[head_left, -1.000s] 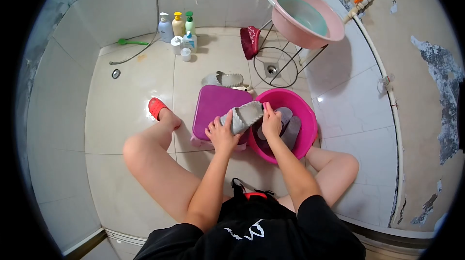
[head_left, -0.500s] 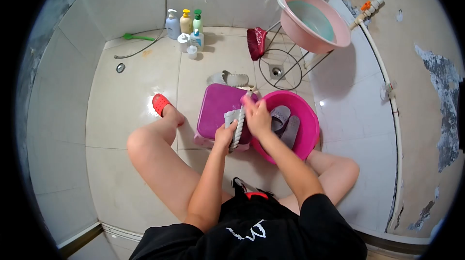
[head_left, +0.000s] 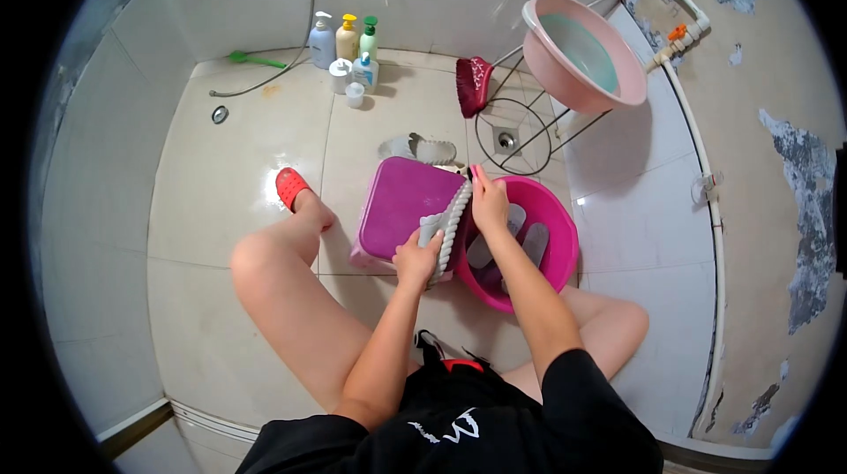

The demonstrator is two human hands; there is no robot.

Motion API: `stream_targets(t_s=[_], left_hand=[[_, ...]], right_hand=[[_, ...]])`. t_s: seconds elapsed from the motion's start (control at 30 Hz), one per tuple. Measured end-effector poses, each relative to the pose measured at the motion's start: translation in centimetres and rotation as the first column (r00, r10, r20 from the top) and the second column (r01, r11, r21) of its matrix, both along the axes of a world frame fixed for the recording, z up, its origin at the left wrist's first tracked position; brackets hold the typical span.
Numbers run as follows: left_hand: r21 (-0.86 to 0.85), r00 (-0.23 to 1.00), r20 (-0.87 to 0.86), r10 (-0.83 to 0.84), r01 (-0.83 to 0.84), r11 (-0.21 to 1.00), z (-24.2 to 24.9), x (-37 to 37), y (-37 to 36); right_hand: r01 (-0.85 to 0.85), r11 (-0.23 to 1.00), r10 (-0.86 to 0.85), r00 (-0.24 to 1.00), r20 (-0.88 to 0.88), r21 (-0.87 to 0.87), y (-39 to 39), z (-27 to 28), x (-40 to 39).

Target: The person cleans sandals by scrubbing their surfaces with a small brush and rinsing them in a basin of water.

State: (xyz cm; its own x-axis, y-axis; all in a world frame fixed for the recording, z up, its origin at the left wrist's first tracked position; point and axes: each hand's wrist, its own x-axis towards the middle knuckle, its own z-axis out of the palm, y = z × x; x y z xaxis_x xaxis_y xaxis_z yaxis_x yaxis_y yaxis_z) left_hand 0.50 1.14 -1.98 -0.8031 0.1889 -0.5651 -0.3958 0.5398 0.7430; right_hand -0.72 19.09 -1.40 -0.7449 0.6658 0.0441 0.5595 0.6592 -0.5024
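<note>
My left hand (head_left: 416, 259) is closed around a grey slipper (head_left: 453, 225), gripping it by the strap. The slipper is tipped on its side, its ridged, rope-like sole edge facing up and to the right. Close to that edge is my right hand (head_left: 490, 204), fingers together around something small and pink, mostly hidden. Under the slipper stands a purple-topped stool (head_left: 408, 200). Right beside the stool is a magenta basin (head_left: 565, 249) holding a pair of grey slippers (head_left: 535, 244), partly covered by my right arm.
More grey slippers (head_left: 434, 151) lie behind the stool. Several pump bottles (head_left: 346, 41) stand near the back wall. A pink basin (head_left: 631, 77) rests on a wire stand (head_left: 549, 143) over a floor drain (head_left: 505, 140), next to a red broom (head_left: 473, 86). A green brush (head_left: 256, 60) lies back left.
The slipper in my left hand has tilted, showing more of its ridged edge. My right hand has shifted right, away from the strap. The slippers in the basin appear at a slightly different angle.
</note>
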Motion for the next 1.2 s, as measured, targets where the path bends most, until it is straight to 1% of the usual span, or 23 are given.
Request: stream_targets(t_s=[0.13, 0.2, 0.27, 0.33, 0.4, 0.47, 0.5, 0.53, 0.57, 0.6, 0.67, 0.7, 0.73, 0.83, 0.9, 0.93, 1.0, 1.03, 1.07, 1.1, 1.13, 1.17, 1.2], left_hand=[[0.006, 0.998, 0.060, -0.001, 0.001, 1.000, -0.7, 0.2, 0.0], [0.003, 0.999, 0.019, 0.037, -0.037, 0.999, -0.8, -0.1, 0.3], [0.030, 0.999, 0.050, 0.018, -0.019, 0.999, -0.8, -0.2, 0.1], [0.150, 0.992, 0.111, 0.062, -0.078, 0.986, -1.6, 0.1, 0.2], [0.119, 0.996, 0.083, 0.040, -0.050, 0.992, -1.3, 0.4, 0.6], [0.088, 0.999, 0.049, 0.021, -0.025, 0.996, -1.1, 0.3, 1.0], [0.188, 0.989, 0.125, 0.079, -0.101, 0.977, -1.1, 0.3, 1.1], [0.276, 0.970, 0.209, 0.126, -0.182, 0.944, -1.2, 0.4, 1.0], [0.437, 0.945, 0.287, 0.158, -0.276, 0.856, -1.3, 0.4, 0.7], [0.437, 0.945, 0.284, 0.165, -0.281, 0.854, -0.8, 0.4, 0.5], [0.580, 0.847, 0.498, 0.187, -0.485, 0.655, 0.1, 0.3, 0.3], [0.564, 0.878, 0.453, 0.156, -0.417, 0.713, 0.2, 0.0, 0.1], [0.580, 0.869, 0.456, 0.192, -0.453, 0.677, -3.0, 0.2, 1.1], [0.584, 0.821, 0.557, 0.123, -0.493, 0.645, -4.5, 0.2, 1.9], [0.684, 0.753, 0.658, 0.005, -0.600, 0.414, -6.7, 0.6, 2.4], [0.684, 0.755, 0.656, 0.005, -0.597, 0.420, -5.4, 0.7, 2.1], [0.607, 0.656, 0.751, -0.075, -0.642, 0.468, -1.4, 0.9, 1.1], [0.619, 0.637, 0.761, -0.124, -0.655, 0.432, -1.3, 1.0, 0.9], [0.599, 0.598, 0.786, -0.155, -0.676, 0.429, -0.6, 0.9, 0.4], [0.592, 0.601, 0.793, -0.101, -0.722, 0.358, 1.0, 0.8, 0.1], [0.583, 0.596, 0.802, -0.048, -0.762, 0.282, 2.3, 0.7, -0.1], [0.626, 0.626, 0.779, -0.046, -0.770, 0.127, 1.2, 0.4, -0.3], [0.625, 0.625, 0.779, -0.042, -0.771, 0.122, 1.7, 0.3, -0.5]], right_hand=[[-0.282, 0.952, 0.297, 0.944, -0.140, 0.117, -6.5, 3.7, 6.1], [-0.323, 0.945, 0.328, 0.927, -0.184, 0.060, -9.6, 3.9, 8.8], [-0.330, 0.943, 0.308, 0.912, -0.270, -0.038, -11.3, 4.3, 10.4], [-0.323, 0.946, 0.300, 0.915, -0.271, -0.043, -10.7, 4.1, 9.8], [-0.223, 0.974, 0.227, 0.959, -0.168, 0.044, -8.3, 3.0, 7.0], [-0.132, 0.991, 0.135, 0.984, -0.113, 0.034, -6.0, 2.8, 3.5], [-0.133, 0.991, 0.136, 0.984, -0.115, 0.032, -6.0, 2.9, 2.8], [-0.134, 0.991, 0.134, 0.982, -0.135, 0.012, -6.5, 2.8, 2.3], [-0.138, 0.990, 0.135, 0.979, -0.155, -0.007, -7.2, 2.8, 1.9], [-0.196, 0.980, 0.197, 0.967, -0.163, 0.026, -8.6, 3.0, 3.0], [-0.232, 0.973, 0.226, 0.951, -0.212, -0.002, -11.0, 3.4, 6.5], [-0.267, 0.964, 0.264, 0.941, -0.213, 0.015, -12.0, 4.1, 8.5], [-0.298, 0.954, 0.298, 0.931, -0.211, 0.031, -12.9, 5.0, 10.4], [-0.283, 0.958, 0.272, 0.946, -0.178, -0.040, -14.4, 6.8, 13.2], [-0.261, 0.965, 0.257, 0.943, -0.214, 0.006, -13.9, 6.3, 12.6], [-0.235, 0.972, 0.233, 0.953, -0.192, 0.012, -13.0, 5.8, 11.1], [-0.187, 0.982, 0.186, 0.976, -0.115, 0.001, -10.6, 4.4, 6.8], [-0.158, 0.983, 0.152, 0.986, -0.065, -0.092, -9.3, 3.5, 4.5], [-0.158, 0.981, 0.157, 0.987, -0.016, -0.109, -8.1, 2.0, 2.4], [-0.181, 0.981, 0.178, 0.983, -0.054, -0.071, -6.8, -0.4, 0.9], [-0.185, 0.981, 0.189, 0.980, -0.058, 0.056, -6.1, -1.5, 0.0], [-0.158, 0.985, 0.164, 0.982, -0.095, 0.069, -6.0, -2.1, -0.4], [-0.132, 0.988, 0.142, 0.981, -0.129, 0.082, -5.9, -2.4, -0.8]])
